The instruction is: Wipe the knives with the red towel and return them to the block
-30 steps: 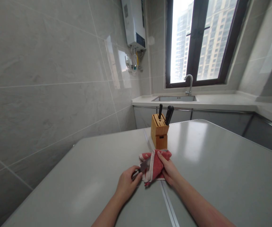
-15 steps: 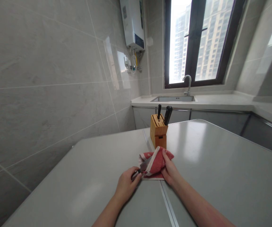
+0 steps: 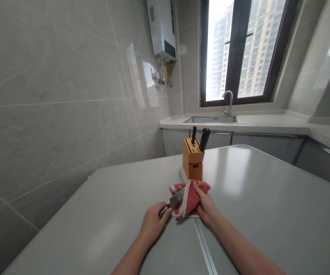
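Observation:
My left hand [image 3: 154,220] grips the dark handle of a kitchen knife [image 3: 176,198], whose broad blade points away to the upper right. A red towel with white edging [image 3: 191,199] is folded over the blade's far part, hiding the tip. My right hand [image 3: 207,206] is closed on the towel, thumb on top, pressing it around the blade. Right behind the towel stands a wooden knife block [image 3: 193,157]. Black-handled knives [image 3: 204,139] stick up from its slots.
The white table [image 3: 119,214] has a metal seam [image 3: 203,244] running down its middle. Beyond it are a counter with a sink [image 3: 211,119] and a faucet [image 3: 228,101] under the window. A water heater [image 3: 161,30] hangs on the tiled wall at left.
My right hand and the towel fold have slid down toward me along the blade, and more of the blade shows. My left hand has hardly moved.

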`<state>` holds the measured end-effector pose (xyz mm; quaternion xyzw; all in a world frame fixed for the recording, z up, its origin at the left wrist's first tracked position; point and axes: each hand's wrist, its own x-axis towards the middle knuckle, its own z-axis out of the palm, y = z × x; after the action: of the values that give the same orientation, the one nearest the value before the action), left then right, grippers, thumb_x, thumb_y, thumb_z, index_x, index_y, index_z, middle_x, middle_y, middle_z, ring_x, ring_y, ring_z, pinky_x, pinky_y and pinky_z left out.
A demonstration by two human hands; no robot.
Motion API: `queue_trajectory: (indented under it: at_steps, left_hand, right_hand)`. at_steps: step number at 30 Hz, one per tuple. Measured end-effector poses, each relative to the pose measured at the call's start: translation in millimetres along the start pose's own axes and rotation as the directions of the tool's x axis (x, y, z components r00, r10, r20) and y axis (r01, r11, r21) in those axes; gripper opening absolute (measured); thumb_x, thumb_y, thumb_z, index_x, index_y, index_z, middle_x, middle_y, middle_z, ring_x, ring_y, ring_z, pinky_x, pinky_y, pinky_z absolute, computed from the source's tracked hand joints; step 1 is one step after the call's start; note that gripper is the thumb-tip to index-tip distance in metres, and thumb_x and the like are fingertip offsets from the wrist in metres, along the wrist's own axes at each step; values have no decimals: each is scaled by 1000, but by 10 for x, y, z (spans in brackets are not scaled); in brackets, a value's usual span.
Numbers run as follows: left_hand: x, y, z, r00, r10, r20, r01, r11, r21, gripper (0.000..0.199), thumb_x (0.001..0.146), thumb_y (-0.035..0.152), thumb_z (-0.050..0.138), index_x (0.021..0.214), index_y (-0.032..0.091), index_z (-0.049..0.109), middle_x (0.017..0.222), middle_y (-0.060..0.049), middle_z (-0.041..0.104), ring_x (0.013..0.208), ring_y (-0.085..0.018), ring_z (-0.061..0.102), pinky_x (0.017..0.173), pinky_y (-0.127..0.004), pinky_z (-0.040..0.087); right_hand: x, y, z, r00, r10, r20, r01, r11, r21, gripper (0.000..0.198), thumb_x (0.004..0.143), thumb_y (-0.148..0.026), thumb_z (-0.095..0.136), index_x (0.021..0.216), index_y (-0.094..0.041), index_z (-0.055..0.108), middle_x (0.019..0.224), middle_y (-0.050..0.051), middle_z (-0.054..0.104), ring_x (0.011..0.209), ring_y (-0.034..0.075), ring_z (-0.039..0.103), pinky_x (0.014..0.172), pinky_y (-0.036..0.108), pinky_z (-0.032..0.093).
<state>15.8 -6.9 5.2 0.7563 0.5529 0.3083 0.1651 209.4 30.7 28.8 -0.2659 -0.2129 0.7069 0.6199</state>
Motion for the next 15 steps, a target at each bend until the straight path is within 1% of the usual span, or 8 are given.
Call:
queue_trajectory:
  at_steps: [3,7,11,15]
  left_hand:
    - [-2,0,-6,1000,5,7,-5,1000,-12,31,89,40,44,79,17,63,70,-1,62,65,-15,54,60,-21,34]
    - [7,11,-18,1000,19,15,-18,999,-31,30,89,39,45,78,17,63,70,-1,62,64,-15,53,60,-21,34]
    - [12,29,-27,999,29,16,-28,999,-41,30,89,39,45,79,17,63,70,-1,62,64,-15,53,59,-21,34]
    - [9,34,-25,999,43,19,-42,998,-46,31,89,38,44,78,17,63,70,-1,62,64,-15,53,60,-21,34]
  right_hand:
    - [-40,-28,47,998,40,54,-40,999,-9,28,70,-42,70,78,-16,71,78,8,75,71,23,70,69,32,56]
    - [-48,-34,66,997,51,65,-50,999,-11,32,69,-46,70,77,-16,72,79,10,75,71,24,70,69,35,57]
    - [-23,-16,36,999,35,30,-34,999,-21,32,67,-45,72,79,-16,71,78,9,75,69,23,70,70,35,56]
    - [18,9,-16,999,-8,-42,8,1000,4,25,65,-38,76,79,-19,69,77,3,75,67,18,70,71,29,56]
